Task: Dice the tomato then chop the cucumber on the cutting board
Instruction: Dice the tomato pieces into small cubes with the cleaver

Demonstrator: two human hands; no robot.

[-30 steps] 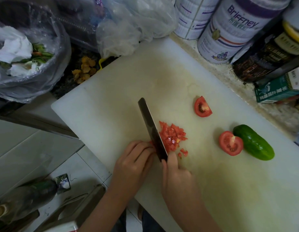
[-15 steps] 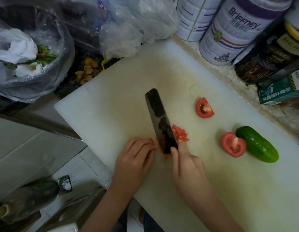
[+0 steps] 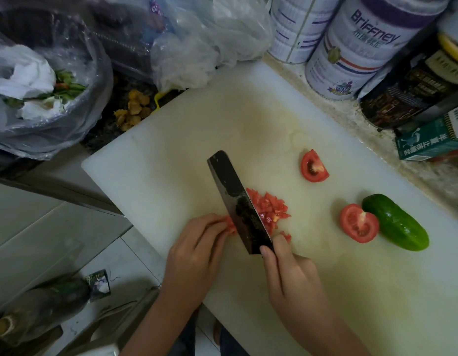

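My right hand (image 3: 292,276): closed round the cleaver's handle, which it hides, with forefinger and thumb on either side of the blade's heel.
Cleaver (image 3: 238,204): dark blade pointing away from me, between my two hands.
My left hand (image 3: 194,253): fingers curled, tips holding the tomato piece (image 3: 230,224) against the blade's left face.
Diced tomato (image 3: 270,210): heaped against the blade's right face, just beyond my right fingertips.
Tomato half (image 3: 358,223): cut face up, well right of my grip, touching the cucumber (image 3: 394,222).
Tomato wedge (image 3: 314,167): lying alone farther back on the cutting board (image 3: 171,150).
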